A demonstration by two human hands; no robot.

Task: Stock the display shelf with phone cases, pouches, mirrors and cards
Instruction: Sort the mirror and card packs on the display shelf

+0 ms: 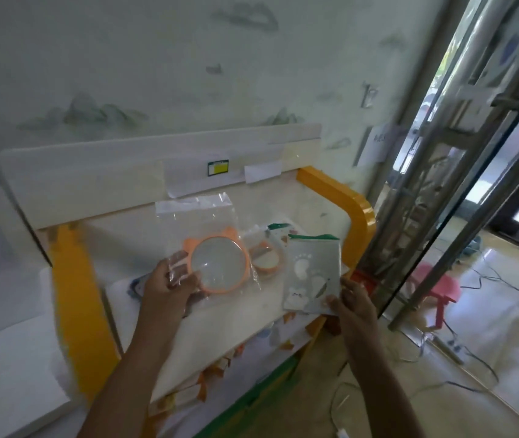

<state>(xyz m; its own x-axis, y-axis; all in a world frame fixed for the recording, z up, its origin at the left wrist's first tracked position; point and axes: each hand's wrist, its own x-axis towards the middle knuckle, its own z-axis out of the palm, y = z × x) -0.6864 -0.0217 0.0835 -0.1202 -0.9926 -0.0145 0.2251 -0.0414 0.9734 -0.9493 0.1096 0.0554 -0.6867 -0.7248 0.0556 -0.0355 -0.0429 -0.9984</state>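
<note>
In the head view, a round mirror [218, 264] with an orange eared frame, sealed in a clear plastic bag [199, 216], is held by the left hand [169, 287] above the middle of the display shelf [283, 197], the fingers curled round the bag's left edge. A grey pouch [312, 276] printed with pale footprints and topped by a green strip is pinched at its lower right corner by the right hand [354, 306], near the shelf's right edge. Between the two, a second orange mirror [264, 259] in its wrapper is seen lying on the shelf, just beside the first. The shelf's right end is framed by a yellow curved side panel [346, 203]. A pink stool [435, 287] is seen on the floor beyond the glass.
</note>
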